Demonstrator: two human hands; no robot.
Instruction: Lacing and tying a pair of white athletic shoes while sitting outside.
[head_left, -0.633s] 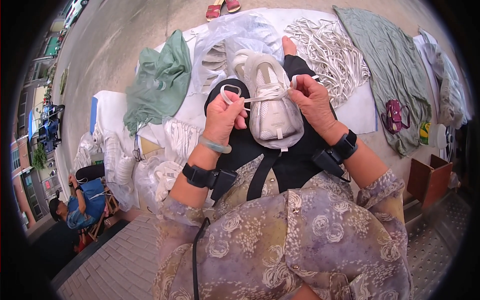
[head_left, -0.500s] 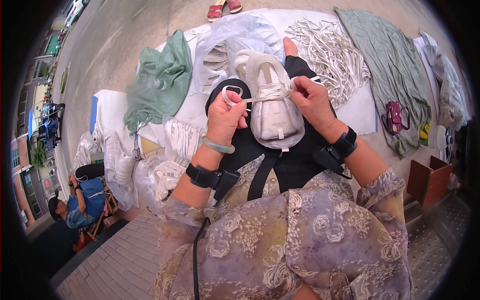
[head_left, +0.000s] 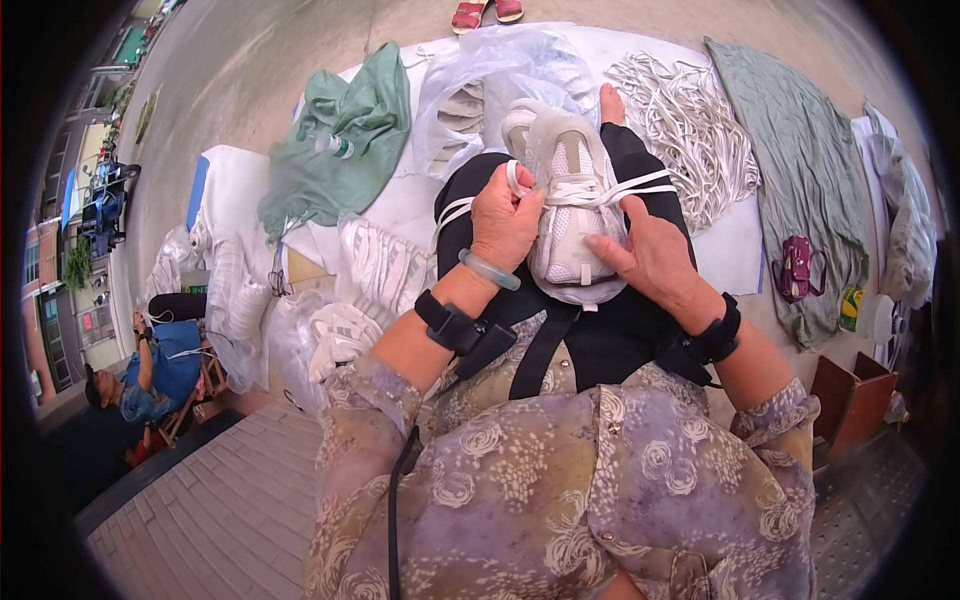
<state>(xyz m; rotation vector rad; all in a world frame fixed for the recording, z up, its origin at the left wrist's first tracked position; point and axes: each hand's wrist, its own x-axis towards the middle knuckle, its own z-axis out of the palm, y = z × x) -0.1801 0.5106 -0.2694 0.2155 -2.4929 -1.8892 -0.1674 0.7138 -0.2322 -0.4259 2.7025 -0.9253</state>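
A white sneaker [head_left: 562, 250] rests on my black-clad lap, its toe toward me, with a second white shoe [head_left: 518, 118] just beyond it. White shoelace [head_left: 578, 188] crosses the sneaker's tongue, and one length stretches off to the right. My left hand [head_left: 503, 222] is closed at the sneaker's left side, pinching the lace, a small loop standing above the fingers. On the right, my right hand [head_left: 660, 258] has thumb and index finger apart. Its index fingertip is by the lace, and the thumb lies over the toe. Its other fingers are mostly hidden.
Beyond my knees, a white sheet holds a heap of white laces [head_left: 690, 140], a clear bag of shoes [head_left: 470, 105] and a green cloth [head_left: 345, 150]. More white shoes [head_left: 380, 265] lie left. A maroon bag [head_left: 797, 268] sits right. Another person [head_left: 160, 370] sits far left.
My left hand has moved inward against the sneaker's side. My right hand has let go of the lace and spread over the toe. The view has shifted slightly.
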